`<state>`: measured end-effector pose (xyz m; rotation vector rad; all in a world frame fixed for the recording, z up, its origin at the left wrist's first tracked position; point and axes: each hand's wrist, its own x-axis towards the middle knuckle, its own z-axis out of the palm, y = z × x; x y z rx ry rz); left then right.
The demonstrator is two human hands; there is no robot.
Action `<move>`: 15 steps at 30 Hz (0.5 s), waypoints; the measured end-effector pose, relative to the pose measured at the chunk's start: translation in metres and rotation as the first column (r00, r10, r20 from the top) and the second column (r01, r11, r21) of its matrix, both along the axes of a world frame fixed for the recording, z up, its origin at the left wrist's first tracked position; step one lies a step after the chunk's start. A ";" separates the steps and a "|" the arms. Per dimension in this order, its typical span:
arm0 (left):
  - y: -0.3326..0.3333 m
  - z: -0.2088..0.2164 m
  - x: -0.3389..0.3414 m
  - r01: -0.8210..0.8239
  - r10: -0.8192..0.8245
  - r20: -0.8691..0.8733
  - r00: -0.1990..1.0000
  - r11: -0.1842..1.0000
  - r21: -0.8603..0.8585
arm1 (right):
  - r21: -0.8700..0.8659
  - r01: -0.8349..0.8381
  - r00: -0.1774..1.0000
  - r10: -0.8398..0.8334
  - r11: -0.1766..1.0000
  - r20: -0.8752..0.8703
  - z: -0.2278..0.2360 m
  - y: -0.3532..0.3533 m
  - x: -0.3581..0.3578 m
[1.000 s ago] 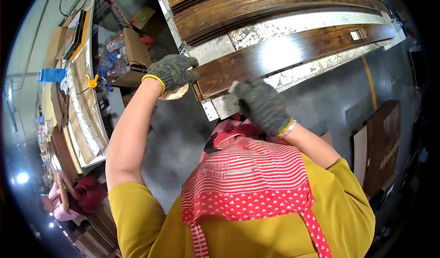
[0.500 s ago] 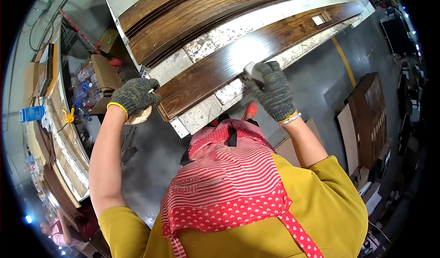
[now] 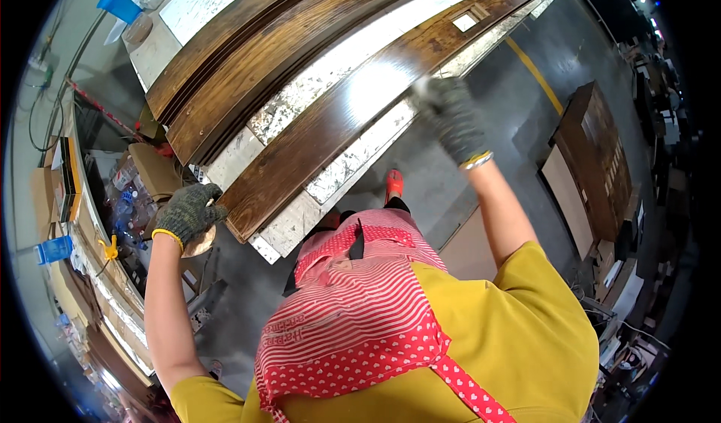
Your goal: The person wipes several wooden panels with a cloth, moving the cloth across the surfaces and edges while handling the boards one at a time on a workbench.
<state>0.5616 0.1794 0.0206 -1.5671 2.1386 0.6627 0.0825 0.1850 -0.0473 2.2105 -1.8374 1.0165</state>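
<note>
A long dark-brown varnished board (image 3: 300, 149) with a small square cutout near its far end lies on a pale, paint-spattered bench (image 3: 289, 220). My left hand (image 3: 186, 211), in a grey-green knit glove, is closed beside the board's near left end. A pale round flat piece (image 3: 201, 243) shows below its fingers, apparently held there. My right hand (image 3: 451, 119), gloved alike, is at the board's right edge, about mid-length. It is smeared by motion and closed around a small whitish block (image 3: 422, 87), whose kind I cannot make out.
More brown boards (image 3: 248, 70) lie stacked on the bench's far side. A blue plastic cup (image 3: 119, 4) stands at the far left corner. Beyond my left hand are a cardboard box (image 3: 150, 169) and plastic bottles (image 3: 128, 209). Brown panels (image 3: 593, 160) lean at the right.
My right hand with the whitish block has moved forward along the board's right edge, away from me. My left hand stays by the near end. The whole view has shifted.
</note>
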 end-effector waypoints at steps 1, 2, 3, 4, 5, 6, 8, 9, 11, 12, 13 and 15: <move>-0.002 0.005 -0.009 0.009 -0.009 0.000 1.000 1.000 -0.001 | -0.009 0.126 0.990 -0.125 0.992 0.061 -0.009 -0.010 -0.027; -0.002 0.015 -0.020 -0.035 0.035 0.040 0.999 0.999 0.012 | -0.009 0.242 0.963 -0.239 0.970 0.128 -0.018 -0.018 -0.048; -0.001 0.020 -0.026 -0.089 0.087 0.083 0.993 0.996 0.021 | -0.010 0.232 0.964 -0.228 0.973 0.135 -0.019 -0.022 -0.065; 0.005 0.013 -0.015 -0.044 0.047 0.062 0.997 0.998 -0.047 | -0.017 0.204 0.948 -0.193 0.979 0.253 -0.019 -0.027 -0.078; 0.010 0.019 -0.015 -0.067 0.070 0.076 0.995 0.997 -0.044 | -0.015 0.174 0.916 -0.156 0.985 0.370 -0.017 -0.029 -0.078; 0.017 0.026 -0.017 -0.137 0.140 0.015 0.990 0.984 -0.116 | 0.157 0.061 0.794 -0.144 0.986 0.591 -0.011 -0.030 -0.079; 0.042 0.038 -0.022 -0.314 0.254 -0.210 0.944 0.890 -0.332 | 0.309 -0.212 0.543 -0.151 0.927 0.826 0.022 -0.036 -0.068; 0.049 0.039 -0.027 -0.353 0.240 -0.338 0.910 0.877 -0.326 | 0.287 -0.268 0.539 -0.104 0.920 0.836 0.016 -0.046 -0.078; 0.070 0.038 -0.073 -0.485 0.295 -0.491 0.820 0.814 -0.321 | 0.321 -0.388 0.476 -0.111 0.864 0.873 0.036 -0.060 -0.065; 0.081 0.037 -0.101 -0.540 0.296 -0.580 0.759 0.785 -0.304 | 0.373 -0.457 0.539 -0.083 0.807 0.839 0.049 -0.069 -0.052; 0.085 0.038 -0.127 -0.540 0.321 -0.571 0.756 0.798 -0.267 | 0.425 -0.512 0.602 -0.041 0.746 0.797 0.059 -0.079 -0.039; 0.110 0.002 -0.158 -0.455 0.255 -0.430 0.866 0.759 -0.466 | 0.389 -0.708 0.615 0.245 0.589 0.749 0.062 -0.101 -0.001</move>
